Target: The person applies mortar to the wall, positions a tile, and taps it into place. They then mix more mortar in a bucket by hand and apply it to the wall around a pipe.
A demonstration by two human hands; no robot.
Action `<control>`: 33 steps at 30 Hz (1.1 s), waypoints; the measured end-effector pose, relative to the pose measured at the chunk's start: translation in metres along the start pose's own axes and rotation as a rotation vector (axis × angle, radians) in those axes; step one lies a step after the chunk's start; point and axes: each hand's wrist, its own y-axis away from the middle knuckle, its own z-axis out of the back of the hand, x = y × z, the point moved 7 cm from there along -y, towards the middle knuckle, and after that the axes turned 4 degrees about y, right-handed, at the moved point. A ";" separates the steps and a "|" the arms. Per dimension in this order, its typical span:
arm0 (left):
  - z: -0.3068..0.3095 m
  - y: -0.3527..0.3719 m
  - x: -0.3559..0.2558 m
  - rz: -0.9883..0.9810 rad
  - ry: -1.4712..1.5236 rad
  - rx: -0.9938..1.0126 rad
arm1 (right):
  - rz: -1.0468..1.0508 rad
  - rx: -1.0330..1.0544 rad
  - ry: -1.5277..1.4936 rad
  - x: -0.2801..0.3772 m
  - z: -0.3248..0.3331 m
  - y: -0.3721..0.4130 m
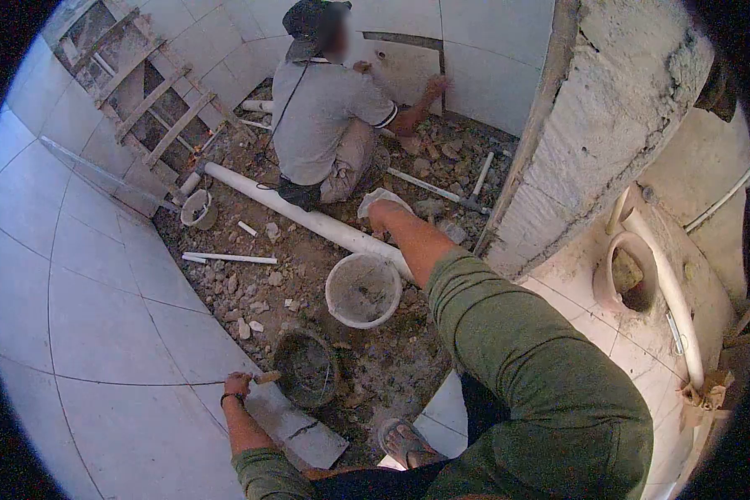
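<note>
My left hand (237,383) is closed at the lower left by the tiled wall, with a short tan handle-like piece (267,377) sticking out of it toward a dark bucket (306,367). What is on the piece's other end is hidden. My right arm reaches forward, and my right hand (380,215) grips a crumpled white cloth-like thing (383,197) above the thick white pipe (312,218). Below that hand stands a round white bucket (363,290) with grey material inside.
A co-worker (329,117) squats at the far wall, hands near a tile gap. A wooden ladder (146,96) leans at the left. Rubble covers the floor, with thin white pipes (229,259) and a small bucket (198,210). A rough wall edge (596,125) rises at right.
</note>
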 end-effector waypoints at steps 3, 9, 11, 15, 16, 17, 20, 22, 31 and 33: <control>-0.001 -0.015 0.009 -0.012 -0.139 0.035 | 0.016 -0.078 0.014 -0.003 -0.008 -0.011; 0.004 0.009 -0.008 0.016 -0.047 -0.022 | -0.016 -0.027 -0.018 -0.006 -0.010 -0.012; 0.003 0.003 -0.003 0.010 -0.033 0.006 | -0.046 -0.026 -0.011 0.000 0.003 0.009; 0.003 0.003 -0.005 -0.004 -0.141 0.027 | -0.012 -0.058 -0.010 0.000 -0.002 -0.004; 0.003 0.003 -0.006 -0.006 -0.173 0.041 | -0.012 -0.061 -0.014 -0.001 -0.002 -0.003; 0.002 0.004 -0.007 -0.008 -0.204 0.054 | -0.013 -0.064 -0.018 -0.002 -0.001 -0.003; -0.017 -0.008 -0.006 -0.923 -1.153 0.042 | -0.001 -0.043 -0.028 -0.003 -0.003 -0.005; 0.001 -0.014 -0.003 -0.321 -0.465 0.026 | -0.012 -0.064 -0.035 -0.007 -0.004 -0.010; 0.001 -0.009 0.003 -0.069 -0.103 0.060 | 0.051 0.019 0.115 -0.001 -0.010 -0.024; 0.000 -0.013 0.001 -0.135 -0.274 0.077 | -0.027 0.033 -0.064 -0.008 -0.006 -0.011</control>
